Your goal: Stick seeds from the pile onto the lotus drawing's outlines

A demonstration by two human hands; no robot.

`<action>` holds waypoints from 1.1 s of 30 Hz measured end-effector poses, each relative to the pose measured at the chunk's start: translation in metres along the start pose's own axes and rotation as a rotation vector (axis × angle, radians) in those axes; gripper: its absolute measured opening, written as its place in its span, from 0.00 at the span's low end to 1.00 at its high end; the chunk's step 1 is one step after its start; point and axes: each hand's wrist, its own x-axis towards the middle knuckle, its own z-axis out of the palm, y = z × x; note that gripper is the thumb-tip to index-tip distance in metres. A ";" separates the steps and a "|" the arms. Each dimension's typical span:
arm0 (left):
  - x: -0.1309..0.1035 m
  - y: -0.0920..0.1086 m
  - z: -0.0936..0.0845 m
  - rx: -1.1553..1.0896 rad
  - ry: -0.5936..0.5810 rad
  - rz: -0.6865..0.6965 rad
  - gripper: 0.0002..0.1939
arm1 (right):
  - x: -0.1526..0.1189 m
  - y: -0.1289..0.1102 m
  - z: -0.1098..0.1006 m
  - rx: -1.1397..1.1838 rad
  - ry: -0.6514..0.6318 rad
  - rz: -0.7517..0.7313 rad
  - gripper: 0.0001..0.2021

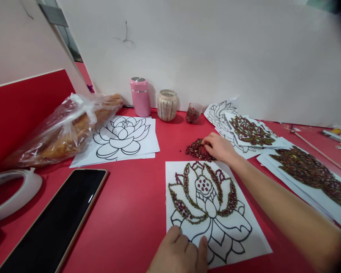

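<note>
A white sheet with a black lotus outline (230, 237) lies on the red table, its upper petals partly covered with red and green beans. My left hand (180, 252) rests on the sheet's lower left part, fingers curled loosely and nothing visible in them. Beyond the sheet's top edge is a small pile of dark red beans (195, 149). The fingers of my right hand (217, 146) are bent together at the pile's right side; their tips are partly hidden among the beans, and whatever they pinch is too small to tell.
A phone (53, 223), a tape roll (31, 185) and a plastic bag of bread (71, 132) lie left, near lotus sheets (144, 148). Behind stand a pink tumbler (140, 98), a jar (167, 106) and a cup (193, 113). Bean-covered sheets (309, 174) lie right.
</note>
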 end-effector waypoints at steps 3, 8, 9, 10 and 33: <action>-0.002 0.000 -0.001 0.002 0.000 -0.004 0.15 | -0.001 0.006 -0.002 0.009 0.011 0.020 0.09; -0.003 0.001 -0.001 -0.003 0.013 -0.025 0.15 | -0.004 0.010 -0.011 0.017 -0.001 0.029 0.10; -0.003 0.001 0.000 -0.002 0.015 -0.026 0.15 | -0.005 0.010 -0.012 0.017 -0.015 0.019 0.10; -0.002 0.001 0.000 -0.001 0.013 -0.025 0.15 | -0.005 0.009 -0.013 0.016 -0.029 0.007 0.09; -0.007 0.001 -0.002 0.001 -0.057 0.047 0.08 | -0.002 -0.004 -0.014 0.186 0.113 0.053 0.06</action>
